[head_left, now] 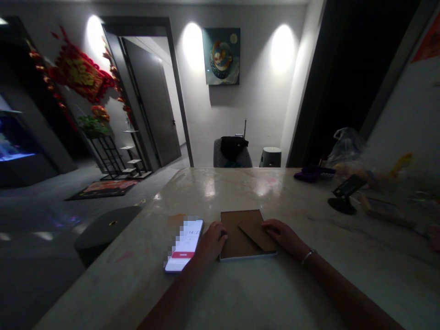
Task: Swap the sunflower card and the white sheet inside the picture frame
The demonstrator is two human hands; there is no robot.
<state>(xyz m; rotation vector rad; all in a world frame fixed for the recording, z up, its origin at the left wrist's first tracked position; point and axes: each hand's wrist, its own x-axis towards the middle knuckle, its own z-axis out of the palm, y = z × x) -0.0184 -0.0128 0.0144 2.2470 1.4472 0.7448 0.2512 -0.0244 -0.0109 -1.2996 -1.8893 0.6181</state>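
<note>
A shallow tray-like box (pixel 228 245) with a brown inside and a thin pale rim lies on the table in front of me. My left hand (pixel 212 240) is at its left edge, fingers curled and closed against the rim. Inside the box, a piece of brown cardboard (pixel 257 231) stands slightly raised on the right, its slanting edge casting a dark line. My right hand (pixel 283 234), with a bracelet at the wrist, has its fingers closed on the right side of that cardboard; the thumb is mostly hidden. A lit phone (pixel 185 247) lies left of my left hand.
The pale stone table (pixel 240 293) extends away from me. On its right are a black phone stand (pixel 343 197), a purple item (pixel 311 173) and a clear plastic bag (pixel 347 146). A dark stool (pixel 110 224) stands at the left, and a chair (pixel 216 153) at the far end.
</note>
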